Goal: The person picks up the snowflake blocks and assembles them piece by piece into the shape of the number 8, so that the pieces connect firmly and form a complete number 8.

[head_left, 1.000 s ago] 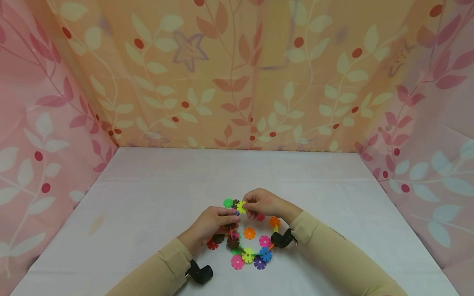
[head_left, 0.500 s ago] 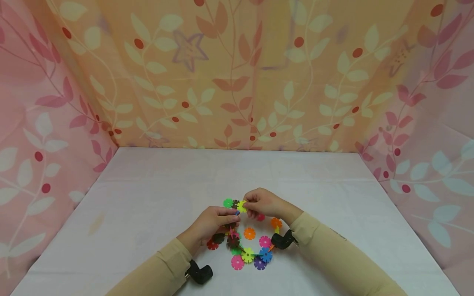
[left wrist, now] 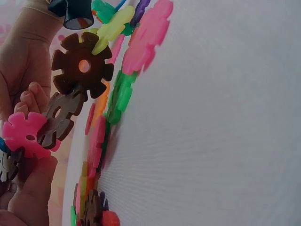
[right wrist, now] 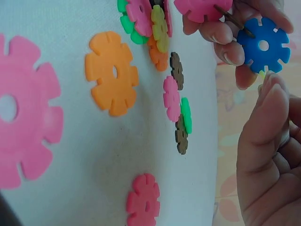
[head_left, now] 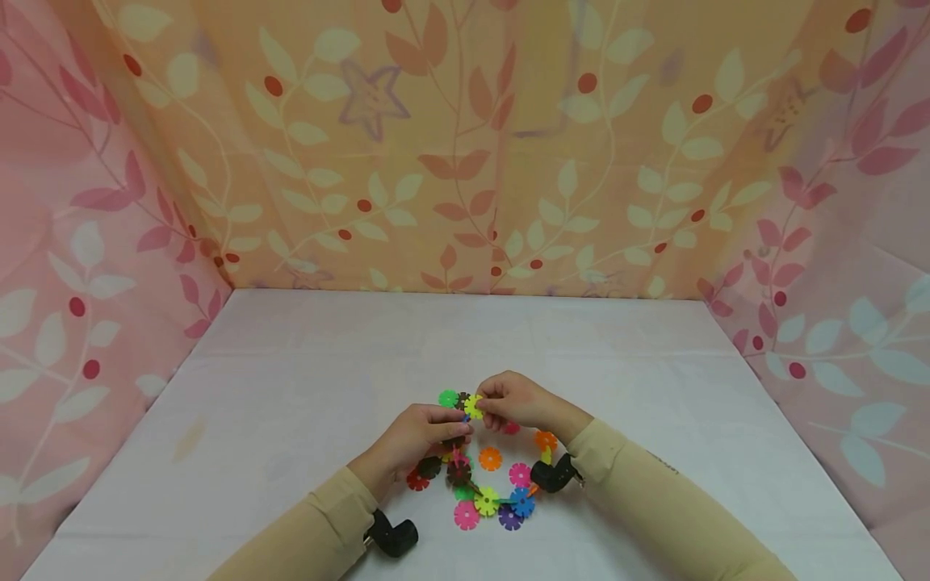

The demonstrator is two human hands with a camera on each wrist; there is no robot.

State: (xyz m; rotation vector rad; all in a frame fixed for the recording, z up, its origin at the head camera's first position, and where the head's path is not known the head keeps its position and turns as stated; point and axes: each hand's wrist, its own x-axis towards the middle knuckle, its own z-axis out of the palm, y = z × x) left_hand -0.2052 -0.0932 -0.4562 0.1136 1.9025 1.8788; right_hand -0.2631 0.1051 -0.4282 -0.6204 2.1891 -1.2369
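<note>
Notched plastic discs are linked in a chain. The left hand [head_left: 417,440] grips it; in the right wrist view its fingers lie behind a blue disc [right wrist: 264,45], with a brown disc seen edge-on and a pink disc [right wrist: 202,7] beside it. In the left wrist view a pink disc [left wrist: 26,134] sits by its thumb, linked to brown discs [left wrist: 84,65]. The right hand [head_left: 526,401] pinches a yellow disc [head_left: 473,406], mostly hidden by its fingertips in the right wrist view, where it meets the blue disc's edge.
An orange disc [head_left: 490,459] lies inside the curve of linked discs. Pink [head_left: 467,514], purple [head_left: 511,516] and red [head_left: 417,479] discs lie nearer the front. A green disc [head_left: 448,399] lies behind the hands. Patterned cloth [head_left: 465,145] hangs behind the white table [head_left: 327,347].
Both hands stay nearly in place. The yellow disc in the right hand's fingers has shifted and tilted slightly, and the orange disc at the chain's right side has moved a little right and down.
</note>
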